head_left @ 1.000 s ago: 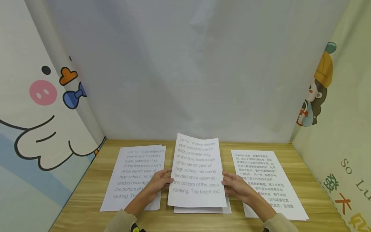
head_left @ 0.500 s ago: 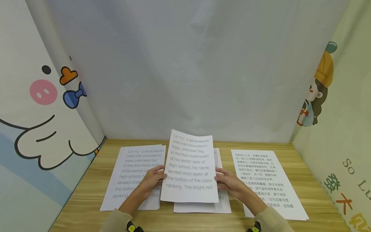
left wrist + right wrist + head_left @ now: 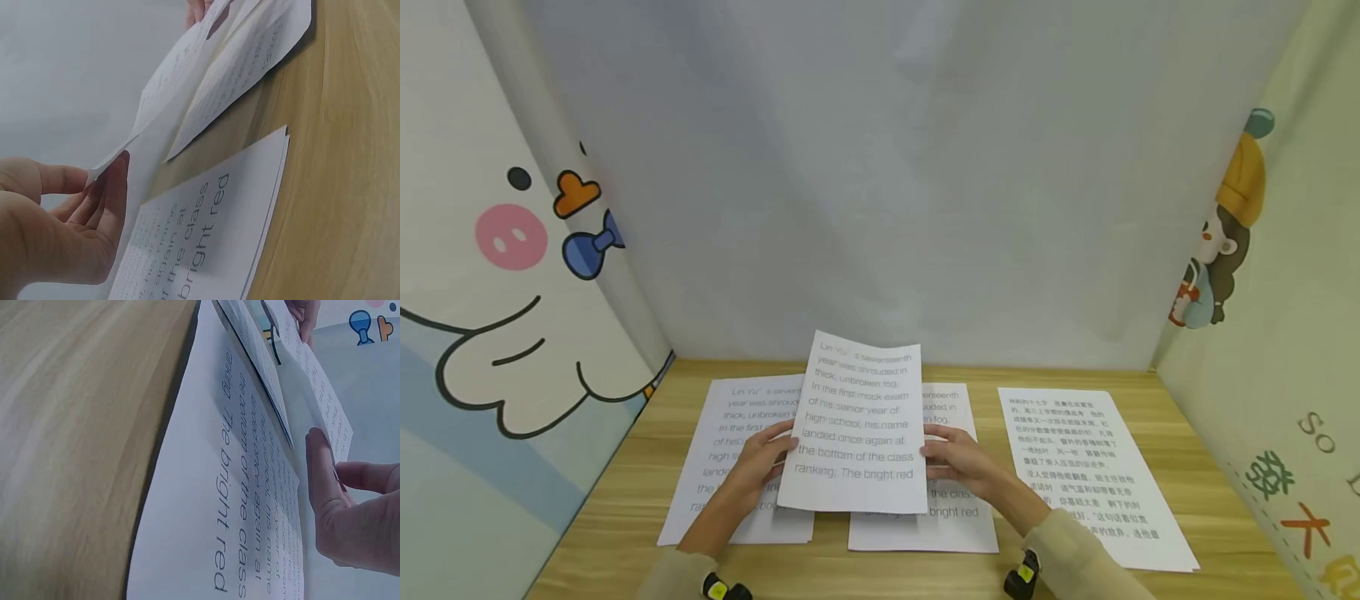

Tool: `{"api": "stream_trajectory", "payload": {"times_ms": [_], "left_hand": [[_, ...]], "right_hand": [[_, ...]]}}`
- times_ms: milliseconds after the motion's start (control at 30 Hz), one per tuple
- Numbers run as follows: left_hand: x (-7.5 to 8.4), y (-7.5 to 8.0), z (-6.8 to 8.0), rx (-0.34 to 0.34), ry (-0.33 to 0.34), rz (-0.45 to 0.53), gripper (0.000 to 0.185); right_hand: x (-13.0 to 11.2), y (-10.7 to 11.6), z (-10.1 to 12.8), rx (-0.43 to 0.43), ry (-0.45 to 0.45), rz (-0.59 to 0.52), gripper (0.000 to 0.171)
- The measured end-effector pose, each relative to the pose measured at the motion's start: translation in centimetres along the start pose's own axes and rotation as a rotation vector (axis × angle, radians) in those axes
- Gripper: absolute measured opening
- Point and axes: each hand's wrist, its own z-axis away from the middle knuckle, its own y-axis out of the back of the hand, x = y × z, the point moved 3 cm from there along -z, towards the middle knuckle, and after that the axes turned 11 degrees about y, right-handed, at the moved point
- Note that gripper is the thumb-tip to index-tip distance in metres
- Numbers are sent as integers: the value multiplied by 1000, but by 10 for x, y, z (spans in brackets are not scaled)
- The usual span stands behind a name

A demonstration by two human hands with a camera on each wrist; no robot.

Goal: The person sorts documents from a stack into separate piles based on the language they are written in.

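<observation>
A printed English sheet (image 3: 859,425) is held up off the wooden table (image 3: 617,533), between the left and middle paper stacks. My left hand (image 3: 758,463) pinches its left edge; the left wrist view shows thumb and fingers (image 3: 106,187) closing on the sheet's edge (image 3: 156,100). My right hand (image 3: 958,458) pinches the right edge, and the right wrist view shows its thumb (image 3: 322,469) against the sheet (image 3: 325,394). Under it lie a left stack (image 3: 726,467) and a middle stack (image 3: 947,517) with the same English text.
A stack of sheets with Chinese text (image 3: 1086,475) lies at the right. Cartoon-printed panels (image 3: 497,275) close the left and right sides, and a plain grey backdrop (image 3: 880,167) stands behind. The table's front edge runs near my sleeves.
Both hands have carried the lifted sheet leftward, from over the middle stack toward the left stack, uncovering the middle stack's text.
</observation>
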Motion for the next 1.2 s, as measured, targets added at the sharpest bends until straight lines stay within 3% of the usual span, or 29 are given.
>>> {"api": "stream_trajectory", "payload": {"times_ms": [233, 533, 800, 1033, 1200], "left_hand": [[-11, 25, 0, 43, 33, -11, 55], [-21, 64, 5, 73, 70, 103, 62], [-24, 96, 12, 109, 88, 144, 61], [-30, 112, 16, 133, 116, 130, 61], [-34, 123, 15, 166, 137, 142, 61]], "right_hand": [[10, -34, -8, 23, -26, -34, 56], [14, -74, -27, -34, -25, -77, 55], [15, -106, -43, -68, -48, -80, 51], [25, -127, -48, -70, -76, -117, 48], [28, -133, -49, -118, -74, -160, 51]]}}
